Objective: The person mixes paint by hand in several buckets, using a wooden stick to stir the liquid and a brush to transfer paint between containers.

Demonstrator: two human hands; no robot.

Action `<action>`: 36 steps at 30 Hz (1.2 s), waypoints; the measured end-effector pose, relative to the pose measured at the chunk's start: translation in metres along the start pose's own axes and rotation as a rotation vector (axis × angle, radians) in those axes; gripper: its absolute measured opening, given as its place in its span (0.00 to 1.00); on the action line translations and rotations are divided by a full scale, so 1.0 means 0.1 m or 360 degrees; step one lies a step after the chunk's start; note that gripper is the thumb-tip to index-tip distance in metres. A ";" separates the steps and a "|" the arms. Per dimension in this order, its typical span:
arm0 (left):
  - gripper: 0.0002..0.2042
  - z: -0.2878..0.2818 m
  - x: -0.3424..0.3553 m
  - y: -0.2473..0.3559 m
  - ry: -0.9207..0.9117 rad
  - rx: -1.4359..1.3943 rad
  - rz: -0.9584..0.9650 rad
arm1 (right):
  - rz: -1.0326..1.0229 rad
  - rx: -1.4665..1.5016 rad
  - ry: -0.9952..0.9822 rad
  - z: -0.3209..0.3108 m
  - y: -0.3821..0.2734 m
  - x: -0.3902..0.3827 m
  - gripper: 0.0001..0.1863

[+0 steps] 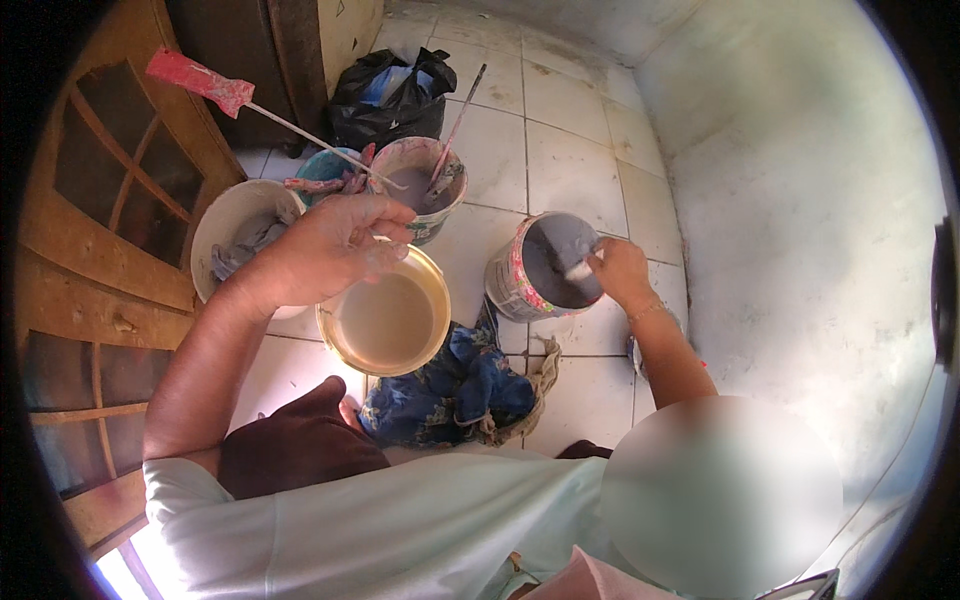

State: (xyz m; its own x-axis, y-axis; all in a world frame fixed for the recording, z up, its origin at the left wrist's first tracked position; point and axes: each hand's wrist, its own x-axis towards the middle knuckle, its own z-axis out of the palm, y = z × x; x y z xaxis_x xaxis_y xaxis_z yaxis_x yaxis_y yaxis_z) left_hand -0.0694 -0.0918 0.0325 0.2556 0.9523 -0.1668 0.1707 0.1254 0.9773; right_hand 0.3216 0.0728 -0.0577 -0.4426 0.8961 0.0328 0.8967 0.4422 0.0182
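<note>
now; right hand point(622, 270) — holds tool point(578, 271) in bucket point(509, 280); left hand point(358, 228) — near basin point(441, 297)

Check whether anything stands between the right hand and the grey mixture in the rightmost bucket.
Nothing visible does. The right hand is at the rim of the rightmost bucket, holding a pale tool over the grey mixture; the tool's tip is unclear.

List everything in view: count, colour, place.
Floral bucket: one, multicoloured, right
Pale tool: one, whitish, floral bucket
Tub: one, gold, centre
Buckets: three, pale, teal, pinkish, upper left
Crumpled item: one, grey, pale bucket
Long tool: one, red-handled, over buckets
Stick: one, pinkish, pinkish bucket
Bag: one, black, far
Cloth: one, blue, below tub
Woodwork: one, brown, left
Floor: one, white, beneath
Wall: one, pale, right
Left fingers: one set, by tub
Right fingers: one set, on pale tool
</note>
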 end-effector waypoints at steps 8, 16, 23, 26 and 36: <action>0.22 0.08 0.08 0.02 -0.0051 -0.0047 -0.0074 | -0.0164 0.0791 0.0124 0.14 -0.33 0.04 0.15; 0.23 0.03 0.05 -0.03 -0.0018 -0.0031 -0.0086 | 0.0050 0.0073 -0.0123 -0.09 -0.16 -0.11 0.16; 0.23 0.11 0.12 0.03 -0.0066 -0.0008 -0.0113 | -0.0172 0.0699 0.0165 0.11 -0.30 0.05 0.14; 0.23 0.11 0.10 0.04 -0.0068 -0.0046 -0.0095 | -0.0090 0.0467 0.0398 0.14 -0.12 0.12 0.14; 0.23 0.09 0.11 -0.02 -0.0051 0.0008 -0.0135 | -0.0206 0.0736 0.0039 0.17 -0.35 -0.07 0.16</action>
State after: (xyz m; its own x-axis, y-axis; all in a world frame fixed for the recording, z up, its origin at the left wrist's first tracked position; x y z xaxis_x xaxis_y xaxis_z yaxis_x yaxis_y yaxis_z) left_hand -0.0585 -0.0843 0.0271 0.2704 0.9288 -0.2534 0.1979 0.2039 0.9588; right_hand 0.2939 0.0517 -0.0756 -0.5455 0.8340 0.0832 0.7386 0.5253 -0.4225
